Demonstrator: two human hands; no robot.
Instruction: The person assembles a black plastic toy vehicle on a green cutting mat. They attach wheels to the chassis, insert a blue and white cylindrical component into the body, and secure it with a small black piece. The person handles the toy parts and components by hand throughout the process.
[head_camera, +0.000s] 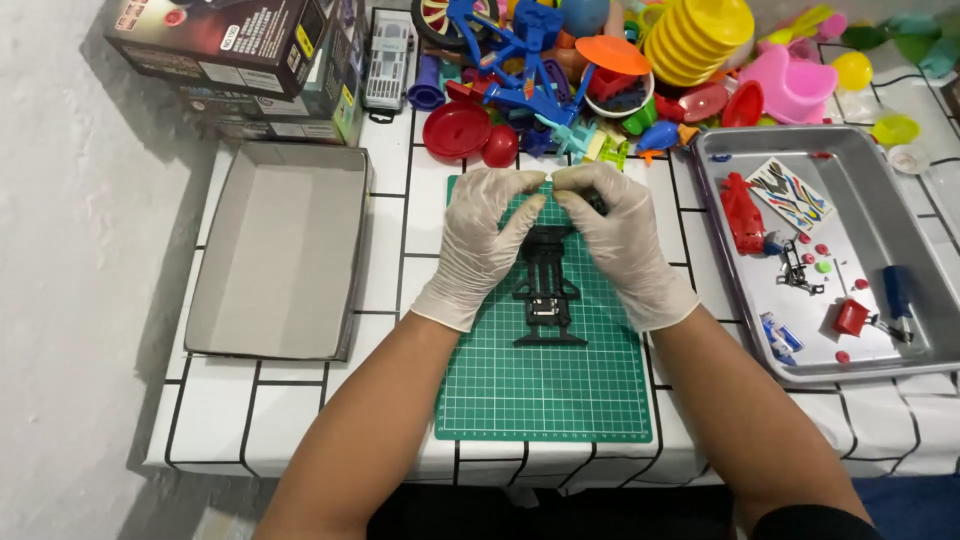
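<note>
Both gloved hands, left hand (480, 245) and right hand (625, 245), pinch the far end of a black toy car frame (547, 290), each grip closed on it. Frame lies on the green cutting mat (545, 395), table centre. Metal tray (900, 215) with small parts at 3 o'clock; empty grey box (280, 260) at 9; toy pile (600, 70) at 12.

Toy pile (600, 80) crowds beyond; green mat (545, 400) front open.
</note>
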